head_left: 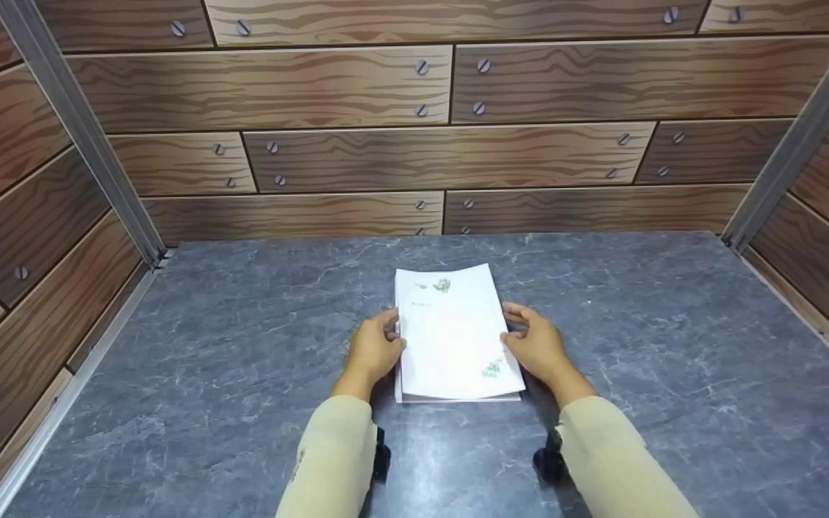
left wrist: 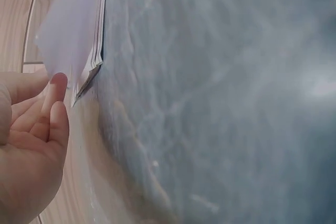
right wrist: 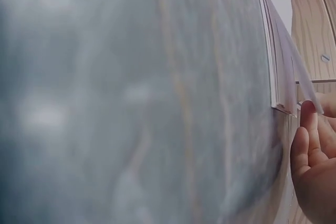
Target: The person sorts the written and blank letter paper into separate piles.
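Observation:
A white sheet of paper (head_left: 450,338) with small green leaf prints at its top and lower right lies over a thin paper stack (head_left: 414,399) in mid-table. My left hand (head_left: 373,350) pinches the sheet's left edge between thumb and fingers, and my right hand (head_left: 540,350) pinches its right edge. Both wrist views show the sheet (left wrist: 68,30) raised and bent away from the layered stack (right wrist: 274,77) beneath it. The head view has the sheet slightly askew over the stack, whose lower and left edges peek out.
The grey marbled table (head_left: 242,324) extends to both sides of the paper. A wood-patterned wall (head_left: 357,158) stands behind, with metal posts (head_left: 91,144) at the corners. Black devices (head_left: 549,460) are strapped at both wrists.

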Available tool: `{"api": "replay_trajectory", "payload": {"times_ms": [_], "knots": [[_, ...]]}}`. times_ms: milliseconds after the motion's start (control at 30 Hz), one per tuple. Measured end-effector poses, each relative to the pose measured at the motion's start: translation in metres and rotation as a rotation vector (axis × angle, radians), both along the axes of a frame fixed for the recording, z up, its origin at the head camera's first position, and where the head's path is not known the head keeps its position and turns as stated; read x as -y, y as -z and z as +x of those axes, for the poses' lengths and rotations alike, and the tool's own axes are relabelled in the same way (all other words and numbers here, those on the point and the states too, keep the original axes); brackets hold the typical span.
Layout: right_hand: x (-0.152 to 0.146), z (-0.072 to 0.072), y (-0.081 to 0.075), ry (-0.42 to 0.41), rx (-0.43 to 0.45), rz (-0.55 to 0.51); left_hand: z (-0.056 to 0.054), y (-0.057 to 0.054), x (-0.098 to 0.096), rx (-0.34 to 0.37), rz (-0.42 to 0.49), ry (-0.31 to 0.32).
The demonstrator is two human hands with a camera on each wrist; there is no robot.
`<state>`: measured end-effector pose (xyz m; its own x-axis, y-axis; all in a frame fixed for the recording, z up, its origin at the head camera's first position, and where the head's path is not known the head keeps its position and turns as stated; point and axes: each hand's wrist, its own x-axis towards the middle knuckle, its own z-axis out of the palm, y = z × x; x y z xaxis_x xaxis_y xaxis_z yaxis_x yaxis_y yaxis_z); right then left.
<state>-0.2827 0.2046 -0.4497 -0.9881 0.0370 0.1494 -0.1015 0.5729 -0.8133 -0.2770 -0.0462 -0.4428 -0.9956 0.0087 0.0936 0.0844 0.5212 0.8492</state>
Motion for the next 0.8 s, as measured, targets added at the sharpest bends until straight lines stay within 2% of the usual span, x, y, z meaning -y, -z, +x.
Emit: {"api": "replay_trajectory", "payload": {"times_ms": [267, 533, 800], "knots": [[0.000, 0.000, 0.001, 0.010, -0.039, -0.029, 0.001, -0.002, -0.001, -0.002, 0.004, 0.000], [-0.006, 0.001, -0.002, 0.004, 0.014, -0.015, 0.001, -0.007, -0.006, -0.011, 0.005, -0.022], [-0.016, 0.000, -0.008, 0.023, -0.008, 0.007, -0.001, -0.009, -0.016, -0.010, 0.022, -0.036]]}}
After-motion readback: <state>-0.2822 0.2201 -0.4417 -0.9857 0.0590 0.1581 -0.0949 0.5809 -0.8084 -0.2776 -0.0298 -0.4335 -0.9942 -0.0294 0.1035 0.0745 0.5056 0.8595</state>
